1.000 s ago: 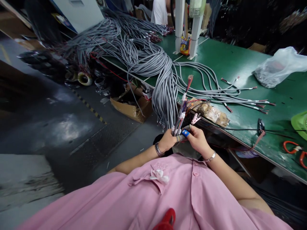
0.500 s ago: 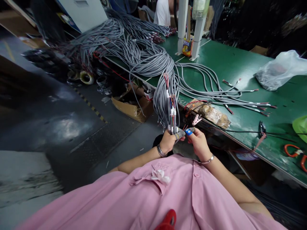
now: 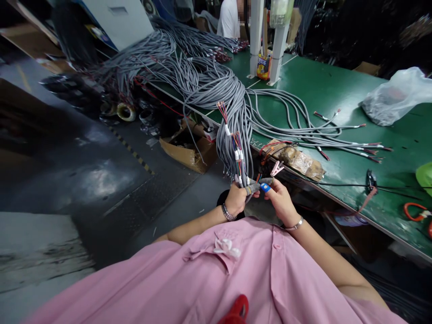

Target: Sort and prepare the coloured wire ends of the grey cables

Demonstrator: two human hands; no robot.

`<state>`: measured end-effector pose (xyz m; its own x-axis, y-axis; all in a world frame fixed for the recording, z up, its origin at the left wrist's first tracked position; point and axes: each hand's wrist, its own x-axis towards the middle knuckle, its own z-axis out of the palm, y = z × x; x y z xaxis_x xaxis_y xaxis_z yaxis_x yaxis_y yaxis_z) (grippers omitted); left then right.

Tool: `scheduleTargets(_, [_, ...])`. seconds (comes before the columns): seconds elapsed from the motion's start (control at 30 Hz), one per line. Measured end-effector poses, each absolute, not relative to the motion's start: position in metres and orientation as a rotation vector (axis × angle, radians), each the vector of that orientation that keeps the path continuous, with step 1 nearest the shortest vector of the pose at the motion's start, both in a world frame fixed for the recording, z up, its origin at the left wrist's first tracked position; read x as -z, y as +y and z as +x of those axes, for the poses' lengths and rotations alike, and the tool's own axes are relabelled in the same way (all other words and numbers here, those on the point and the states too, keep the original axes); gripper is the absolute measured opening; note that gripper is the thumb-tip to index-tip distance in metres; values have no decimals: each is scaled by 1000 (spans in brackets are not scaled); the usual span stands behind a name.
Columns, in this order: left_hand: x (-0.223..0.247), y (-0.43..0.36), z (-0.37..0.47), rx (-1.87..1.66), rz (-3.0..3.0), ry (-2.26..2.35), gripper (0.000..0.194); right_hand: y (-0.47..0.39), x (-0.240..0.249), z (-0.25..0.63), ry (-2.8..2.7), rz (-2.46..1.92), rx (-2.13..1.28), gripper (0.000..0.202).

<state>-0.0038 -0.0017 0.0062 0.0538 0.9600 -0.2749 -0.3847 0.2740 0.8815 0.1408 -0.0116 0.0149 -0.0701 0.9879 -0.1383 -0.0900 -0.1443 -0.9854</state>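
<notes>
My left hand (image 3: 236,200) is closed around several grey cables (image 3: 240,167), whose white-sleeved ends fan upward with coloured wires bared. A grey covering wraps one of its fingertips. Close beside it, my right hand (image 3: 281,201) is closed in a pinch, its thumb wearing a blue wrap (image 3: 265,187). Coloured wires (image 3: 258,177) poke up between the two hands; what the right fingertips grip is mostly hidden, but it looks like a wire end. Behind the hands, a thick bundle of grey cables (image 3: 216,90) hangs over the table edge.
On the green table (image 3: 324,85) lie loose cable ends, a taped block (image 3: 302,164) with a pink clip (image 3: 277,168), a plastic bag (image 3: 393,99) and orange-handled scissors (image 3: 416,211). A cardboard box (image 3: 189,153) stands on the floor. Another person (image 3: 228,20) is at the far side.
The cable ends in my left hand have tilted to the left. Coloured wires between the hands show a little more upright. Both hands stay nearly in place.
</notes>
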Motion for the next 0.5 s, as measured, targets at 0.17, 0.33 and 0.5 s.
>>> scheduleTargets(0.17, [-5,-2,-1,-1127,747,1049,31,-7,-17,138,-1045,-1182,-1408,31])
scheduleTargets(0.33, [-4,-3,0,-1117,779,1035,30,-7,-11,137,-968,-1192,-1390,27])
scheduleTargets(0.5, [-4,-4,1,-1134,789,1026,29,-11,-5,137,-884,-1150,-1397,24])
